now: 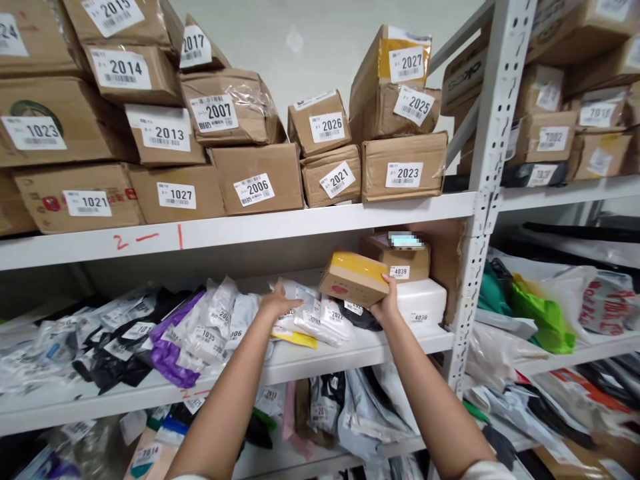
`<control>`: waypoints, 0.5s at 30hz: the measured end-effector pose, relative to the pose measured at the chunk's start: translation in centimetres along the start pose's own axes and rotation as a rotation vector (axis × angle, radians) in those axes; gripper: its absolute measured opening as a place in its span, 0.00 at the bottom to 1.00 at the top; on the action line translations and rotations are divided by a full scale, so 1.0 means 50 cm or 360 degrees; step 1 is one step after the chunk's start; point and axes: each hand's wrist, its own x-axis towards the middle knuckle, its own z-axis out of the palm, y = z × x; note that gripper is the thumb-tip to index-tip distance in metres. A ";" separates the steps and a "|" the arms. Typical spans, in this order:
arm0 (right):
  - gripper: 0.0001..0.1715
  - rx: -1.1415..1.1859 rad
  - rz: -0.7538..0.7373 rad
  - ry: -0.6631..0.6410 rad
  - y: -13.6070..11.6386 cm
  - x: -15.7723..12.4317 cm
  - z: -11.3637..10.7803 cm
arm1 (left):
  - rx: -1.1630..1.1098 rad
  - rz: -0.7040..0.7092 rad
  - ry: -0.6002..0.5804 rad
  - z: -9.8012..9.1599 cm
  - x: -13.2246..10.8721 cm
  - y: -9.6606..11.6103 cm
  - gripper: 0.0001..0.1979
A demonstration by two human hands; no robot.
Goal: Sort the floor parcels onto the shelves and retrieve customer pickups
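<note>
Right hand [386, 301] is clamping one yellow-topped brown cardboard box [354, 280]; left hand [277, 303] is lying spread over white plastic parcels [313, 315], two labels [337, 315] reading 2020, 2022.

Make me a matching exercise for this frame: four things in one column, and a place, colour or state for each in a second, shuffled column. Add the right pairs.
Things
1. Carton with the yellow top
2. Package labelled 4038
3. Box labelled 2026
4. Purple bag

Places, colours, states
A. White
B. Lying to the left of the left hand
C. Held in the right hand
D. Stacked on the box labelled 2021

Right pairs
1-C, 2-A, 3-D, 4-B
</note>
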 end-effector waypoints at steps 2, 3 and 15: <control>0.20 0.0038 0.0011 -0.0048 0.003 0.000 -0.001 | -0.0066 0.0048 -0.0030 0.007 0.004 -0.005 0.34; 0.20 0.0048 0.0019 -0.0059 0.006 0.000 0.001 | -0.0093 0.0069 -0.0022 0.011 0.004 -0.007 0.32; 0.21 0.0280 0.0208 -0.0182 0.047 0.009 0.048 | -0.0114 0.0123 0.0034 -0.061 -0.027 -0.068 0.27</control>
